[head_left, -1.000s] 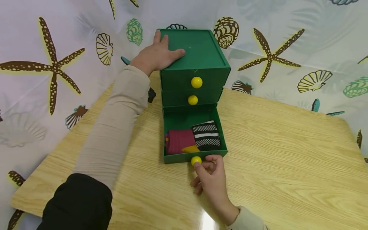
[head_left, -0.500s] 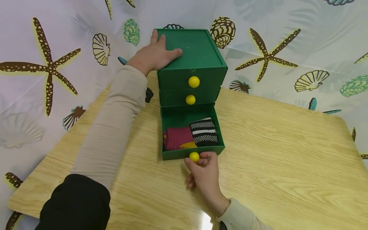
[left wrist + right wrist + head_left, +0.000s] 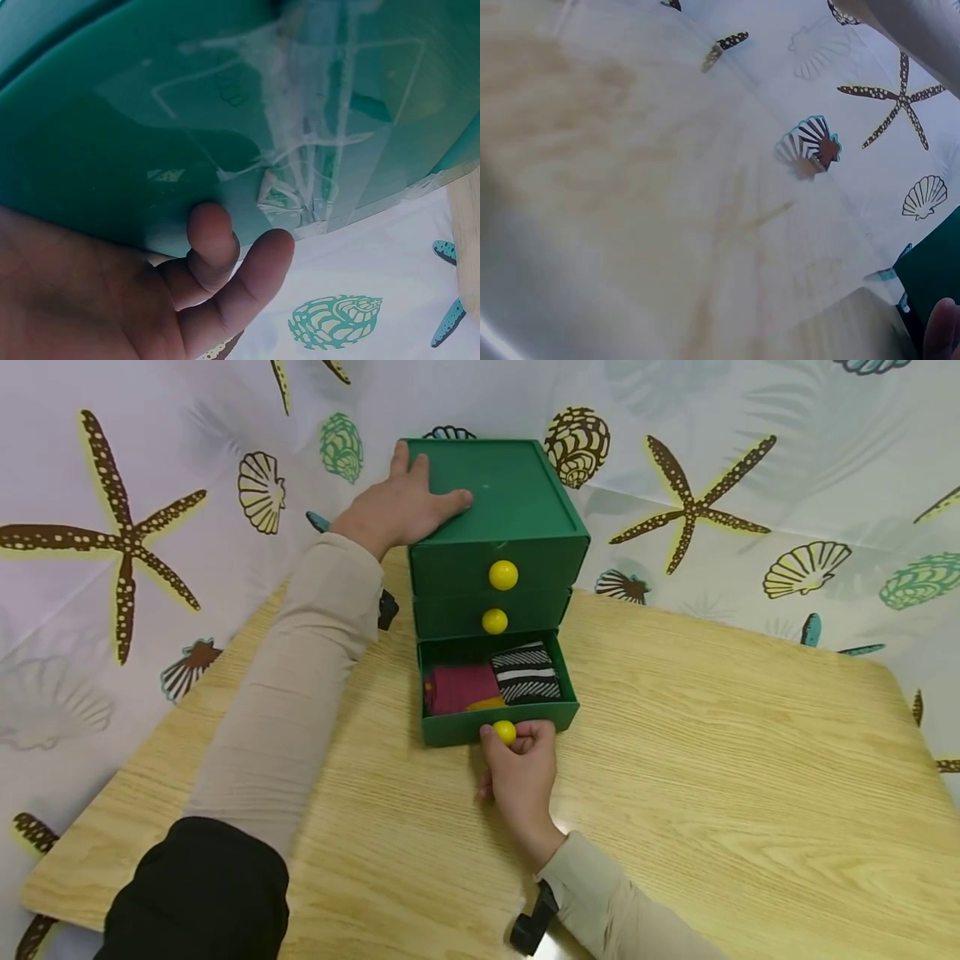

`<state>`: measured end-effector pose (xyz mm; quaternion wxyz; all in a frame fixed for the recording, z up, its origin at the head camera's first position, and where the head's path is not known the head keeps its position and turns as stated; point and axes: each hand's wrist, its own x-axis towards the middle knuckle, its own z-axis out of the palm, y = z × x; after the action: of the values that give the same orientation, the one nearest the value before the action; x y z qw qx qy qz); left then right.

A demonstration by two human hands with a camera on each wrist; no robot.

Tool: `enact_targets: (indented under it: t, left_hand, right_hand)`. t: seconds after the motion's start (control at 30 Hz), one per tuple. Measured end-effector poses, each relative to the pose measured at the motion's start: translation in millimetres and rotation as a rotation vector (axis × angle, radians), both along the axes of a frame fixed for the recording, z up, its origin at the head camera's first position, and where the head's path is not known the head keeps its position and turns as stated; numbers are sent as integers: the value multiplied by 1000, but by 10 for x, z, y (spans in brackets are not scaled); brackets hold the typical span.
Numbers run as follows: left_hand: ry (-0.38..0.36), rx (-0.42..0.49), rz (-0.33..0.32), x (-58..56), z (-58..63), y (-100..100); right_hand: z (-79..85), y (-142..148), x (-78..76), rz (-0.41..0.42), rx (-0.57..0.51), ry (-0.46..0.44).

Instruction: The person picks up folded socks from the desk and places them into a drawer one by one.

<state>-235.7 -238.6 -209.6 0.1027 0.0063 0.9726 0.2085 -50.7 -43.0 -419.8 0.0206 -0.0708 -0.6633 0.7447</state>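
A green drawer cabinet (image 3: 487, 493) with yellow ball knobs stands on the wooden table. Its bottom drawer (image 3: 457, 729) is pulled partway out; the two drawers above are closed. Inside the bottom drawer lie a folded magenta cloth (image 3: 461, 687) with a yellow-orange patch and a folded black-and-white striped cloth (image 3: 527, 672). My right hand (image 3: 522, 772) pinches the bottom drawer's yellow knob (image 3: 505, 732) between thumb and fingers. My left hand (image 3: 405, 506) rests on the cabinet's top left edge, fingers spread. In the left wrist view the palm and two fingers (image 3: 259, 274) show against the green side.
A wooden table (image 3: 712, 760) extends to both sides of the cabinet. Behind it hangs a white curtain (image 3: 510, 397) printed with shells and starfish. A black wrist device (image 3: 534, 922) sits under the right forearm.
The bottom drawer has slid inward toward the cabinet, with my right hand moving along at its knob. My left hand stays on the cabinet top.
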Motion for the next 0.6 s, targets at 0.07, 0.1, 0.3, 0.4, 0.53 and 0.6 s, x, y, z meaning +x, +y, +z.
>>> enact_targets:
  t: [0.07,0.1,0.3,0.4,0.53,0.6]
  left_hand:
    - [1,2,-1,-2,-6,-4]
    - [1,4,-2,-3,-10,-5]
    - [2,9,-4,1,-18,-13]
    - [2,10,-6,10,-11,-16]
    - [-2,14,-10,23,-3,-23]
    - [-1,11,-11,28,2,-30]
  right_hand:
    - [-8,-33,-42,-17,-21,23]
    - [-14,-46,-61,-23,-43,30]
    - [-27,-90,-146,-44,-198,22]
    - [-20,-99,-171,-63,-204,29]
    - [-14,-117,-207,-79,-197,40]
    - [-18,-124,-231,-75,-180,39]
